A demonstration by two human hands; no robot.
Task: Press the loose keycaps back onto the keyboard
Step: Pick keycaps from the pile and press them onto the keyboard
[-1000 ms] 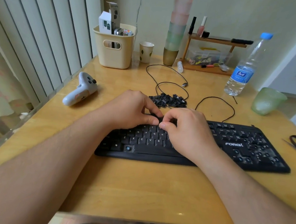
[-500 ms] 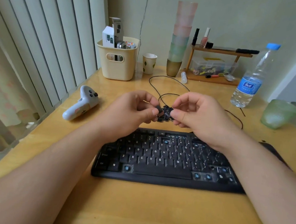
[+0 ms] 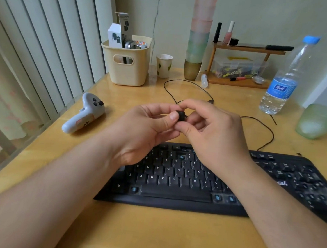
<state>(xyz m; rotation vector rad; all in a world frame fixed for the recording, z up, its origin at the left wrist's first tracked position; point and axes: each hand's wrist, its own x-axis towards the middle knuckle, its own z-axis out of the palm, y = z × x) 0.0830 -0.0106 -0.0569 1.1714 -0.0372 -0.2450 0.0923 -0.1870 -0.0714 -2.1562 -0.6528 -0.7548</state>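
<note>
A black keyboard (image 3: 174,182) lies on the wooden table, with several blue bare switches showing where caps are off. Above its back edge, my left hand (image 3: 147,128) and my right hand (image 3: 212,130) meet. Both pinch one small black keycap (image 3: 180,115) between thumbs and fingertips. The pile of loose keycaps is hidden behind my hands.
The keyboard's black cable (image 3: 262,128) loops behind my hands. A white game controller (image 3: 82,117) lies at the left. A cream basket (image 3: 128,64), paper cup (image 3: 164,65), stacked cups (image 3: 197,49) and small wooden shelf (image 3: 238,80) stand at the back. A water bottle (image 3: 284,81) and green cup (image 3: 318,121) stand right.
My hands lifted off the keyboard's upper rows, went back over the keycap pile and came up holding one keycap between them. The view has tilted and shifted slightly.
</note>
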